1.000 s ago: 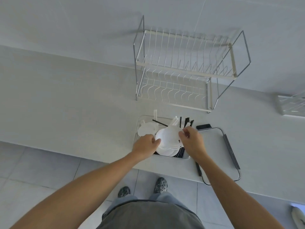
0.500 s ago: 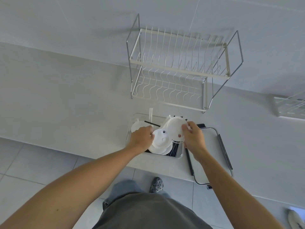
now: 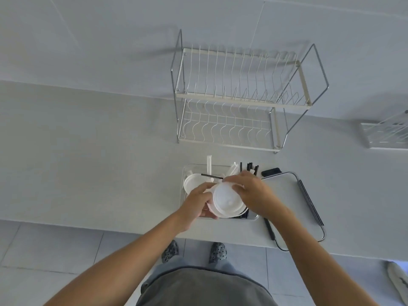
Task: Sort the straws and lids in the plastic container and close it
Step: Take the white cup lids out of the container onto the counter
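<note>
Both hands grip stack of lids (image 3: 227, 200) directly over container (image 3: 187, 170): left hand (image 3: 198, 200) curled at its left rim, right hand (image 3: 254, 195) clasping the right; straws (image 3: 250, 167) lie lengthwise just beyond, nearer rt

Left hand (image 3: 198, 200) and right hand (image 3: 254, 194) close together, fingers curled in grip

Even soft daylight, faint shadows, wide-angle edge distortion
</note>
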